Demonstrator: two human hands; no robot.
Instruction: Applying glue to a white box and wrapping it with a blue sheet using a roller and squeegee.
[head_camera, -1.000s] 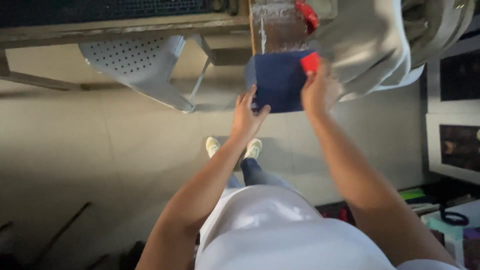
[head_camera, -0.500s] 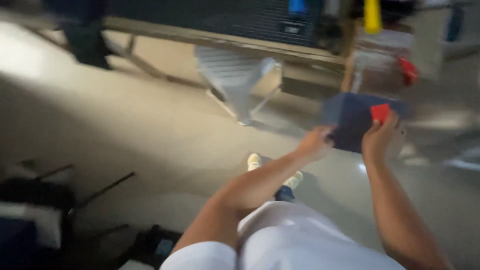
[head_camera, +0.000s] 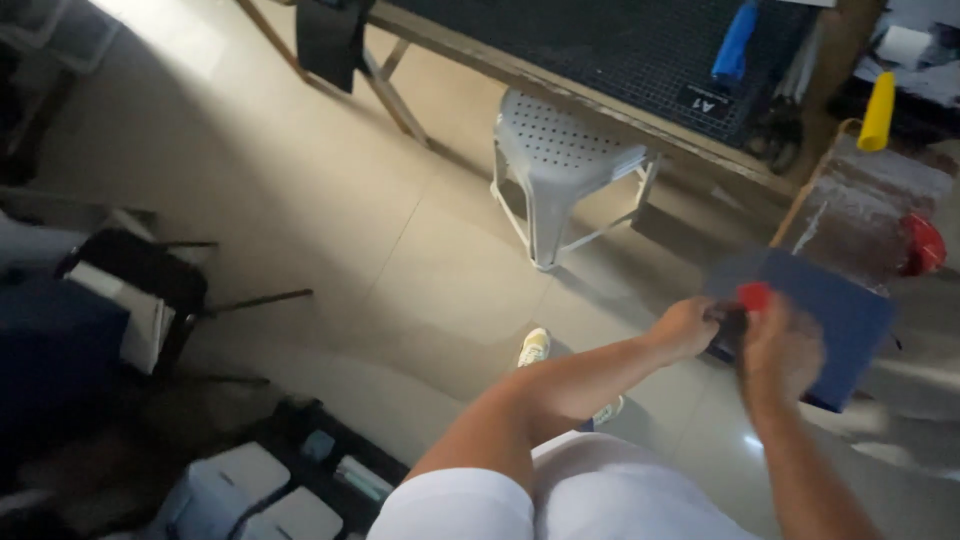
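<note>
Hands meeting at a dark blue flat panel (head_camera: 850, 320) held in the air, right of the scene. Left hand (head_camera: 688, 328) closes its fingers on the panel's near-left edge, apparently to steady it; right hand (head_camera: 780, 350), blurred, pinches a small red piece (head_camera: 754, 296) against its face. White plastic stool (head_camera: 565, 170) and long bench (head_camera: 560, 85) stand farther off; open floor (head_camera: 330, 250) lies left.

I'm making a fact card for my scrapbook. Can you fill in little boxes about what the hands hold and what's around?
Left hand: grips the edge of the dark blue panel
Right hand: on the panel's front, beside a small red piece
Nearby: white plastic stool on the tiled floor
Behind: long worktable
</note>
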